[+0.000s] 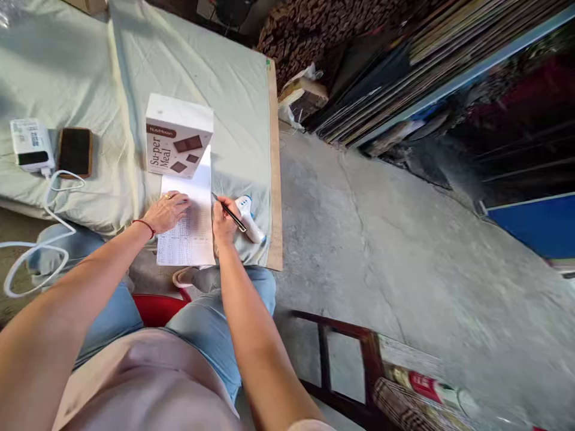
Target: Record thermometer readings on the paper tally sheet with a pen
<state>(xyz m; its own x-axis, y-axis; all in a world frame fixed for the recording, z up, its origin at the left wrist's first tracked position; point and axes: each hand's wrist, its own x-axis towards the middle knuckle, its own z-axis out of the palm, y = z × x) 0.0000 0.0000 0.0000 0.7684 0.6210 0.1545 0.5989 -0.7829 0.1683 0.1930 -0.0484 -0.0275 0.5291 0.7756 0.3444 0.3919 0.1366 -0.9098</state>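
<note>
Under my left hand [169, 211] lies a sheet of paper [191, 242] with dense rows of writing on its lower left part. That hand rests flat on the sheet, fingers stretched out. My right hand [225, 221] is closed around a black pen [231, 214], at the sheet's right edge. Where the pen's tip meets the paper is too small to tell. A white and brown box [179, 134] stands upright at the paper's far end and covers part of it. Just right of my right hand lies a white and blue handheld device [250, 220], partly hidden by the hand.
A pale cloth [238, 90] covers the table, with a bare wooden edge [275, 179] on the right. A phone [75, 152] and a white power bank [32, 145] with a white cable [56, 245] are at left. A dark wooden chair [345, 359] stands lower right.
</note>
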